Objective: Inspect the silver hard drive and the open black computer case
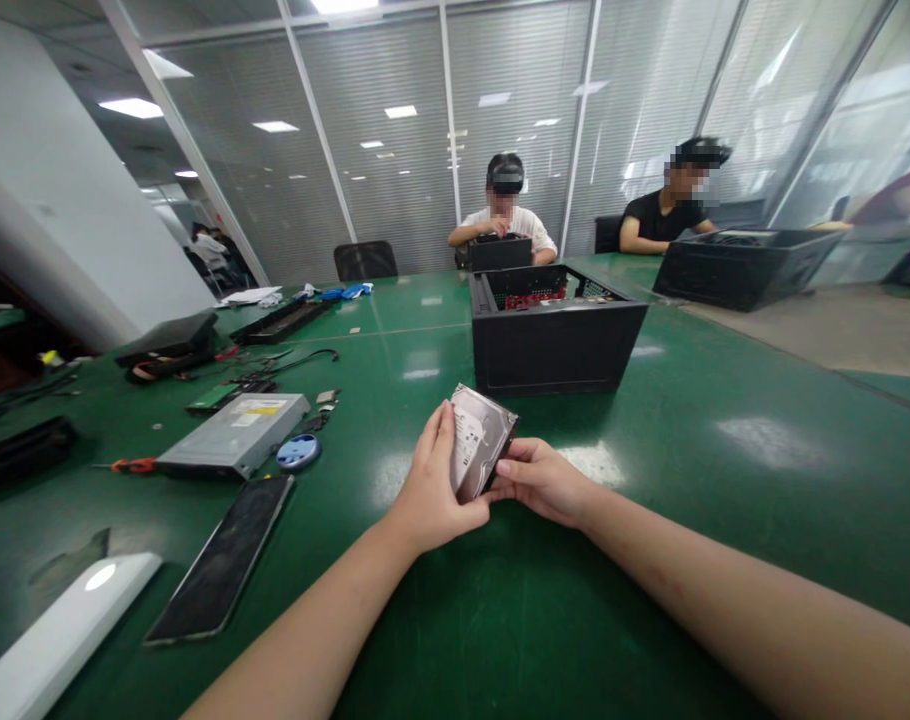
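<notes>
Between my two hands, tilted above the green table (620, 580), is a silver hard drive (481, 440) with a white label facing me. My left hand (432, 490) grips its left side, fingers along the far edge and thumb near the lower corner. At the drive's right lower edge, my right hand (541, 480) closes on it with thumb and fingers. The drive's underside is hidden. Just beyond stands an open black computer case (556, 350), with red and green parts visible inside.
Left of my arms lie an optical drive (237, 430), a red-handled screwdriver (134, 465), a blue round container (298, 452), a dark flat panel (226, 560) and a white casing (72, 635). Two people (504, 205) sit across the table behind other black cases (740, 268).
</notes>
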Demonstrator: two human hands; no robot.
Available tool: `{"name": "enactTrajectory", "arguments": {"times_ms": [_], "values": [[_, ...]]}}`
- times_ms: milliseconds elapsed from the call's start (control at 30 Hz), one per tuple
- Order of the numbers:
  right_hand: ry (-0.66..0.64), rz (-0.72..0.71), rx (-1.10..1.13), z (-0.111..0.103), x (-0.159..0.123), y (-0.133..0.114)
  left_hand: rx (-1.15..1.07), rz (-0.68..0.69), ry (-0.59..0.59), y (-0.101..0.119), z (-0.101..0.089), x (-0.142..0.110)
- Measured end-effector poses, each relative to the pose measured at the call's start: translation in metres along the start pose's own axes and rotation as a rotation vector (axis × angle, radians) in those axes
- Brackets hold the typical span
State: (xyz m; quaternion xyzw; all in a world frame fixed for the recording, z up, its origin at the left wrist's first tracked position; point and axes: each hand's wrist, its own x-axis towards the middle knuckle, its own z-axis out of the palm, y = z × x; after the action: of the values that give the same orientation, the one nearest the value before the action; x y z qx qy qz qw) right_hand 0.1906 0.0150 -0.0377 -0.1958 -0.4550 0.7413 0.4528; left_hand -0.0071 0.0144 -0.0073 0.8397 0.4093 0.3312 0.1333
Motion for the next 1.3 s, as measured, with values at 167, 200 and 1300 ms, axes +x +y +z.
{"name": "enactTrajectory", "arguments": {"times_ms": [167, 200, 1300], "values": [[-0.001, -0.002, -0.004, -0.0015, 0.0005, 0.0023, 0.012, 0.016, 0.0, 0.0, -0.0008, 0.0001], [-0.004, -0.002, -0.001, -0.0016, 0.0006, 0.0025, 0.018, 0.022, 0.004, 0.0, -0.0009, 0.0003], [0.054, 0.006, 0.088, -0.0001, 0.0024, 0.0047, 0.195, -0.004, -0.008, 0.0077, -0.0065, 0.0036]]}}
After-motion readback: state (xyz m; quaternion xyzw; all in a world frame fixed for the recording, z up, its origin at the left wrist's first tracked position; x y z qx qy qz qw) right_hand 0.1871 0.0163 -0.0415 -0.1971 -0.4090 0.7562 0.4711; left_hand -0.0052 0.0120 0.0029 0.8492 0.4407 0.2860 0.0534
